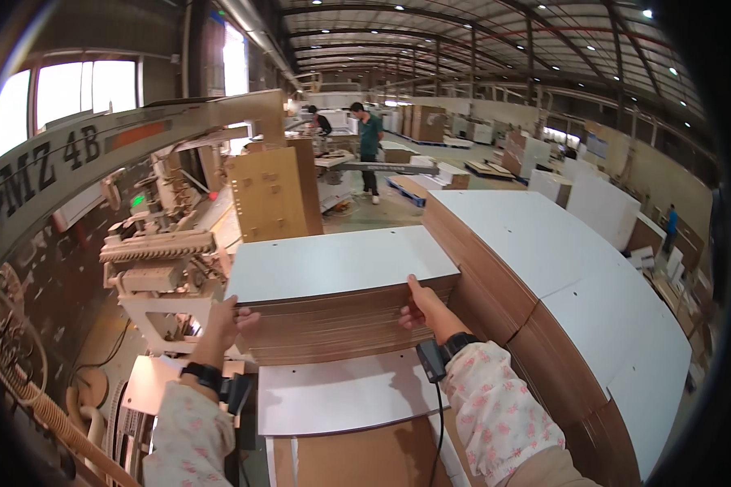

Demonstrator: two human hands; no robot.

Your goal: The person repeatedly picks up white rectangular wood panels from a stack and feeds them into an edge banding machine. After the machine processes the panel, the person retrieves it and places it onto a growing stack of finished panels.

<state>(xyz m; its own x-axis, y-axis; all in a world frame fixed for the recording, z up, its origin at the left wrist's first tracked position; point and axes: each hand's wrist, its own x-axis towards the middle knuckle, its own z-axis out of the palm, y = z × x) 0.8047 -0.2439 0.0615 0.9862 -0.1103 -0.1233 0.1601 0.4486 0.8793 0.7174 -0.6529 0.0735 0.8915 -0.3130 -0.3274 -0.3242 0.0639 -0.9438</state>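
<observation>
In front of me rises a stack of brown-edged boards, with a white panel (345, 264) on top that has small dark holes near its far edge. My left hand (237, 319) is closed at the panel's near left corner, thumb at the top edge and fingers curled below. Toward the near right corner, my right hand (425, 308) grips the same edge, its thumb up and its fingers bent against the stack's side. Closer to me, a single white board (341, 395) lies lower down on a brown surface (357, 458). Black devices are strapped to both wrists.
Long stacks of white-topped boards (528, 243) run along my right. Machinery (158, 272) with hoses and a grey arm (97, 150) stands at left. A wooden cabinet-like piece (268, 195) is beyond the stack. Two people (369, 138) work farther back; another (671, 227) is far right.
</observation>
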